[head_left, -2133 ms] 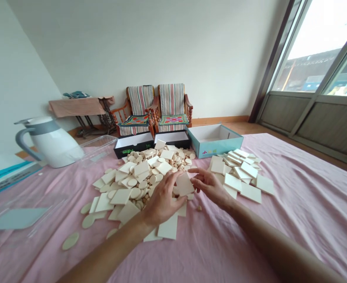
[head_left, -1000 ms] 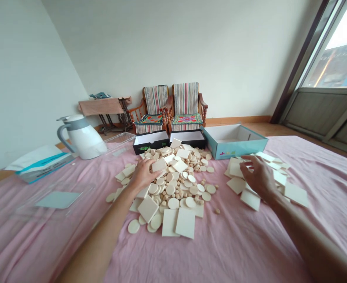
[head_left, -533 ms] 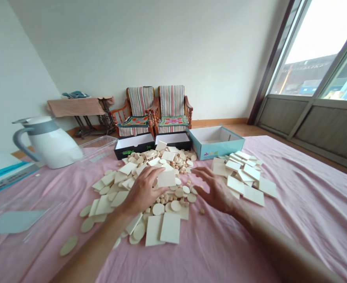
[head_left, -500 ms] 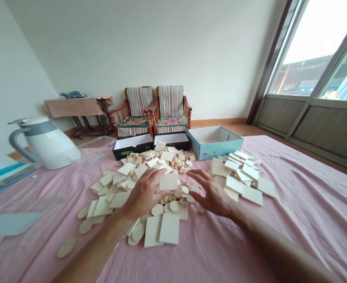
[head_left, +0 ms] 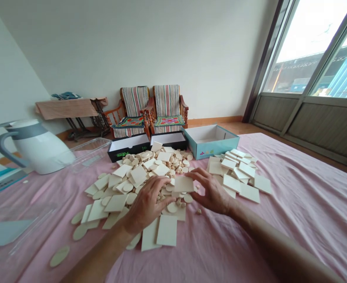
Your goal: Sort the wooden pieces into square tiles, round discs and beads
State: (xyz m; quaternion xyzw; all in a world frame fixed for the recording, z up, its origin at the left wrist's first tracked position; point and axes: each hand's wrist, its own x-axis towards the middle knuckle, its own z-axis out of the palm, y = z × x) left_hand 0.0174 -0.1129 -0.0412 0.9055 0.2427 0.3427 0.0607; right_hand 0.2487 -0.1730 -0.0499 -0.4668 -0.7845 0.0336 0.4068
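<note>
My right hand (head_left: 211, 191) pinches the right edge of a pale square wooden tile (head_left: 183, 184), thumb below and fingers above. Just left of that tile is my left hand (head_left: 150, 200), its thumb and fingers apart with nothing held between them. Around and behind both hands spreads a mixed pile of square tiles, discs and small round pieces. Nearest me, a rectangular tile (head_left: 167, 230) overlaps another one. A separate heap of square tiles (head_left: 239, 183) lies to the right of my right hand.
Behind the pile stand two black boxes (head_left: 129, 152) and a light blue box (head_left: 213, 151). At left are a white jug (head_left: 44, 147) and clear plastic trays (head_left: 91, 153). Everything rests on a pink cloth (head_left: 214, 251); chairs stand beyond.
The square tile has moved from beside my left hand to my right hand, whose fingers have closed on it. The view has shifted slightly.
</note>
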